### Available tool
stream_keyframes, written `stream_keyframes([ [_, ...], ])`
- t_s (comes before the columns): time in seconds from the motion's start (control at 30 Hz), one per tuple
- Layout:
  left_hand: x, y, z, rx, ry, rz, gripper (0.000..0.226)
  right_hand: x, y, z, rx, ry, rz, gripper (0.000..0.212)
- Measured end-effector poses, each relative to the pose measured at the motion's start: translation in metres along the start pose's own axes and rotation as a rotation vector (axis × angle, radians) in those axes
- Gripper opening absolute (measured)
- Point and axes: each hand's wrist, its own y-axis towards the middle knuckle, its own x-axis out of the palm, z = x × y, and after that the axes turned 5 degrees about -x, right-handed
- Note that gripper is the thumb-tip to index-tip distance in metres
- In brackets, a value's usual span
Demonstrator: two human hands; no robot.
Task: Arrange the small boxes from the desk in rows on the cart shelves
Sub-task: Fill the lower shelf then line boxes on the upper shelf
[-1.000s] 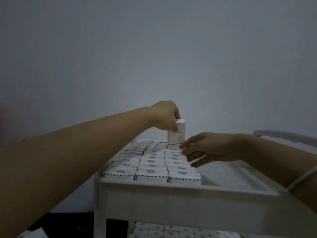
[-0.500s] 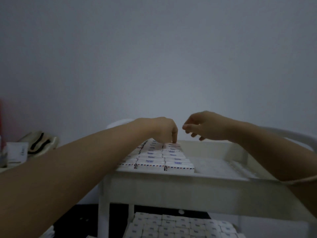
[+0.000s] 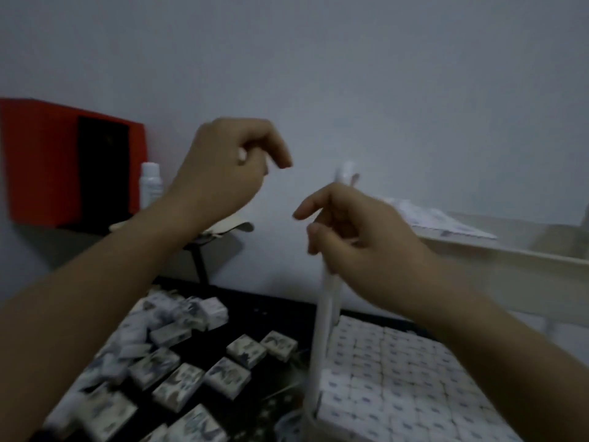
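Several small white boxes with dark prints point(image 3: 223, 376) lie scattered on the dark desk point(image 3: 274, 314) at the lower left. More small boxes stand in tight rows on the cart's lower shelf point(image 3: 398, 381), and a few rows show on the top shelf point(image 3: 446, 222) at the right. My left hand point(image 3: 228, 169) hangs in the air above the desk, fingers loosely curled, holding nothing. My right hand point(image 3: 360, 232) is also raised and holds nothing, fingers loosely bent, in front of the cart's white corner post point(image 3: 325, 317).
A red box point(image 3: 60, 167) with a dark panel stands at the far left against the wall, a white bottle point(image 3: 151, 184) beside it. The cart's top tray rim point(image 3: 510, 260) runs across the right. A beige object lies behind my left wrist.
My left hand set its box into the top-shelf row and let go. Both hands have drawn back from the cart, and the view has swung left and down to the desk.
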Motion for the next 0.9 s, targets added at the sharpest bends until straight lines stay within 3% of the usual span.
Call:
stream_keyframes([
  [0.1,-0.018,-0.053,-0.066,-0.225,-0.010,0.082,0.040,0.057,0.003,0.008,0.013,0.002,-0.143,0.018],
  [0.23,-0.015,-0.134,-0.161,-0.644,0.147,-0.112,0.042,0.136,0.015,0.050,0.203,-0.017,-0.307,0.021],
  [0.33,-0.004,-0.187,-0.213,-0.823,0.319,-0.249,0.034,0.198,0.025,0.095,0.391,-0.052,-0.347,0.020],
  [0.5,0.009,-0.223,-0.257,-0.814,0.357,-0.304,0.027,0.283,0.040,0.170,0.684,-0.060,-0.378,0.010],
  [0.63,0.011,-0.229,-0.281,-0.797,0.311,-0.273,0.035,0.325,0.057,0.208,0.803,-0.071,-0.309,0.043],
  [0.77,0.002,-0.241,-0.285,-0.849,0.106,-0.049,0.053,0.350,0.069,0.236,0.861,-0.104,-0.286,0.071],
  [0.83,0.004,-0.244,-0.285,-0.813,0.121,-0.040,0.047,0.356,0.071,0.242,0.864,-0.100,-0.334,0.076],
  [0.9,0.010,-0.245,-0.288,-0.799,0.184,-0.075,0.038,0.360,0.070,0.244,0.836,-0.101,-0.356,0.066],
])
